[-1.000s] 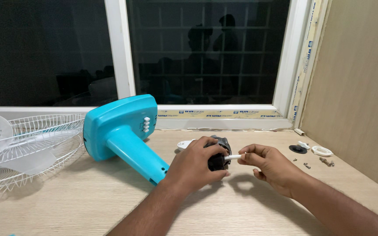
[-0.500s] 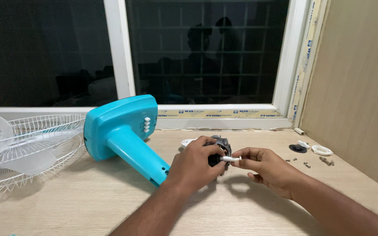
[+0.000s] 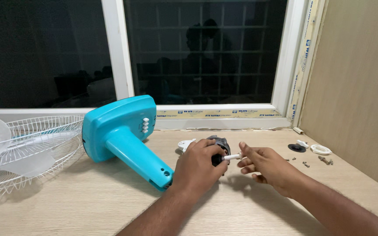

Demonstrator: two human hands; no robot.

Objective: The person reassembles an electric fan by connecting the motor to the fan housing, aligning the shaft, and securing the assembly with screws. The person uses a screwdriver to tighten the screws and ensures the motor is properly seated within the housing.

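On the wooden tabletop (image 3: 88, 201), near its middle, the left hand (image 3: 197, 168) wraps over a dark fan motor (image 3: 220, 150), grip clamped on it, fingers curled across the top. A short white shaft (image 3: 232, 156) sticks out of the motor toward the right. Right hand (image 3: 265, 164) sits just beside that shaft, fingertips touching or nearly touching its end; fingers spread and loose, grip apart, holding nothing. Turquoise fan base (image 3: 119, 126) lies tipped on its side left of the hands, its stem (image 3: 141, 159) slanting down toward the left wrist. A small white plastic piece (image 3: 184, 144) rests behind the left hand. White wire guard (image 3: 27, 148) lies at far left with a pale blade inside it. At far right: a black disc (image 3: 295, 148), a white ring (image 3: 320, 150), a few loose screws (image 3: 306, 164). Dark window (image 3: 197, 52) behind.
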